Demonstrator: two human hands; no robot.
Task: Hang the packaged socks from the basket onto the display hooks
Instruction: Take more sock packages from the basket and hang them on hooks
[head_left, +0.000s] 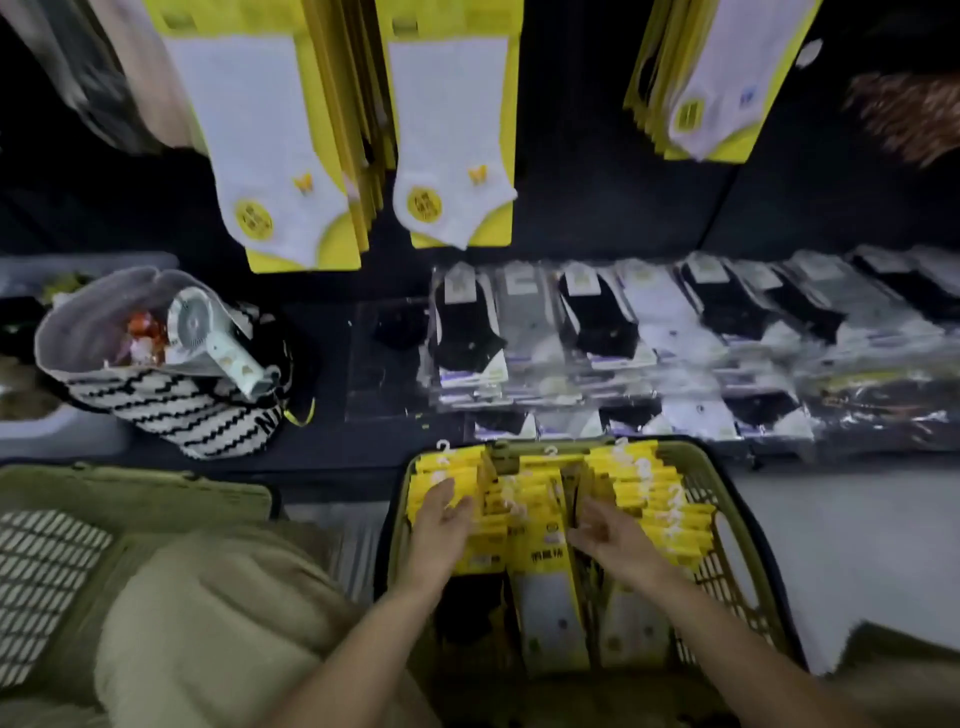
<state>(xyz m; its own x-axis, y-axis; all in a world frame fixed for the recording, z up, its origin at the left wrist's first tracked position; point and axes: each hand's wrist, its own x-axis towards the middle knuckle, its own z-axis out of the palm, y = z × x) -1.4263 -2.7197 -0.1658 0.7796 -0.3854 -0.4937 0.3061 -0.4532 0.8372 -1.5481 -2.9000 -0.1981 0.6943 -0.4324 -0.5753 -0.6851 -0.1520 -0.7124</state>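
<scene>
Wide dark display wall (597, 171) above, with yellow-carded white sock packs (291, 156) already hanging from hooks that stay out of sight beyond the top edge. Below it a dark surface (332, 332) bearing flat rows of bagged socks (649, 332) and a striped bag (171, 400) off to the left. Nearest, an olive basket (737, 545) crammed with yellow packaged socks (654, 499), white hanger tabs uppermost. Step in hand, by the look of it: the pick, sorting out a bundle to lift. Left hand (444, 514) over the left stack, fingers loosely spread, touching the card tops but closing on nothing. Right hand (605, 530) at the gap between middle and right stacks, fingers parted and reaching in; no pack seen pinched. Next move likely calls for closing a grip round a few packs with tabs kept aligned, then raising them well up to a hook, feeding each tab hole over its tip.
</scene>
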